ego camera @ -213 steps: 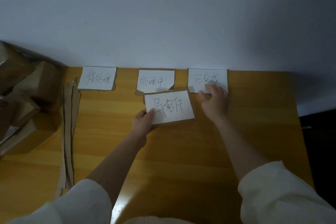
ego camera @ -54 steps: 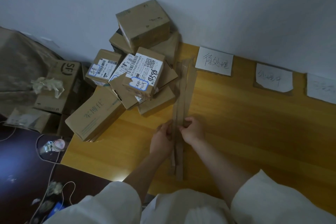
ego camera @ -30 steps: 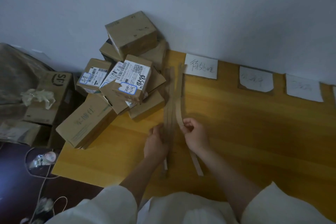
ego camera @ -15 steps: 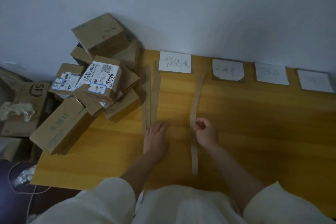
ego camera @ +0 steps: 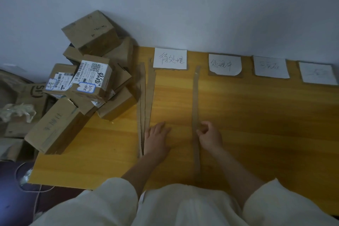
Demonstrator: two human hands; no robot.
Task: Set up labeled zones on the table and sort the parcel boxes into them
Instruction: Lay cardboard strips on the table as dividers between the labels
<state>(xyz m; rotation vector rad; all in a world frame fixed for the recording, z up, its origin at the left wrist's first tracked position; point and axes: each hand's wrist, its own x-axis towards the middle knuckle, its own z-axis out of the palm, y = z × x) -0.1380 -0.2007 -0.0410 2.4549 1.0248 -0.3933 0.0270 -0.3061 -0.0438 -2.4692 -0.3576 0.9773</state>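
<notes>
While four labels [ego camera: 170, 58] already lie along the wall at 12 o'clock, only one strip [ego camera: 196, 108] divides the table [ego camera: 266, 124]. The right hand [ego camera: 209, 136] pinches it; the left hand [ego camera: 156, 140] lies flat beside the spare strips [ego camera: 145, 104]. The boxes [ego camera: 88, 79] wait unsorted at 10 o'clock.

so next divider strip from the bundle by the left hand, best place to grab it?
Take the rightmost strip at its near end, beside the left hand, coming from the right where the table is bare. It lies flat and thin, so likely slide or lift an edge with the fingertips, then pinch. The box pile crowds the left side.
</notes>
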